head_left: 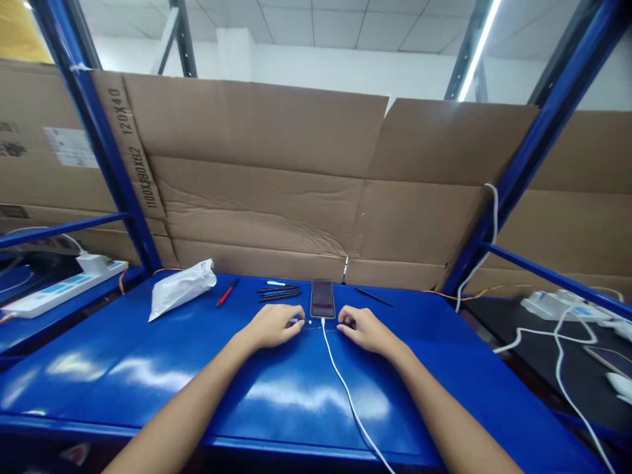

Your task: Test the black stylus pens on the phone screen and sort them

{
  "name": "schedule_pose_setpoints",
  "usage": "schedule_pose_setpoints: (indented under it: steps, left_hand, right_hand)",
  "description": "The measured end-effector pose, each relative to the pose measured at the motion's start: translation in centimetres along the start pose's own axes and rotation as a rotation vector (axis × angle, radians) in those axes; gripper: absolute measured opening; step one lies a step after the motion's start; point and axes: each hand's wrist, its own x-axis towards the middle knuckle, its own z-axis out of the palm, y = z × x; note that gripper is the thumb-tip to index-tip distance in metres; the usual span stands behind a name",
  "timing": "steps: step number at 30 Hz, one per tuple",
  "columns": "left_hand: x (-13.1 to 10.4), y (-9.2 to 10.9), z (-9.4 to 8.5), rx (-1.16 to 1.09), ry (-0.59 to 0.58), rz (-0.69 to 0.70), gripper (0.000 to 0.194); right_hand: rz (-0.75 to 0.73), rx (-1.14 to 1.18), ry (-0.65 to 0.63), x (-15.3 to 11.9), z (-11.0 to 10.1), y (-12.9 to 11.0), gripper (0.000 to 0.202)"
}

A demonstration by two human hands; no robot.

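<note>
My left hand (pixel 276 324) rests low over the blue table, thumb and fingers closed on a slim pen-like piece; its pale end (pixel 309 322) sticks out toward the middle. Opposite it, my right hand (pixel 365 328) has its fingers curled in a pinch, and what they hold is too small to tell. A faint thin line runs across the gap between the hands. Just behind that gap lies a phone (pixel 322 299) with a white cable (pixel 340 375) plugged into its near end. Several dark pens (pixel 279 293) lie beyond my left hand, and one dark pen (pixel 374 297) beyond my right.
A white plastic packet (pixel 182 288) and a red pen (pixel 228 293) lie on the left of the blue table (pixel 148 388). Cardboard (pixel 266 171) walls the back between blue posts. Power strips stand on both sides, the left one (pixel 64 289) beyond the post. The phone cable trails over the front edge.
</note>
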Motion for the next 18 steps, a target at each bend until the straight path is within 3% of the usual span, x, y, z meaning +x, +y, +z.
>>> schedule_pose_setpoints:
  steps: [4, 7, 14, 18]
  left_hand:
    - [0.4, 0.3, 0.4, 0.175, 0.082, 0.202, 0.026]
    - [0.7, 0.7, 0.7, 0.299, 0.13, 0.273, 0.023]
    - [0.7, 0.6, 1.0, 0.336, 0.186, 0.275, 0.019]
    - [0.6, 0.8, 0.7, 0.326, 0.211, 0.24, 0.022]
  right_hand:
    - [-0.041, 0.021, -0.059, 0.0, 0.0, 0.1, 0.012]
    - [-0.053, 0.026, -0.074, 0.1, 0.3, 0.2, 0.013]
    - [-0.082, -0.044, -0.052, -0.1, 0.1, 0.5, 0.021]
    - [-0.115, -0.103, 0.042, -0.4, -0.6, -0.8, 0.022]
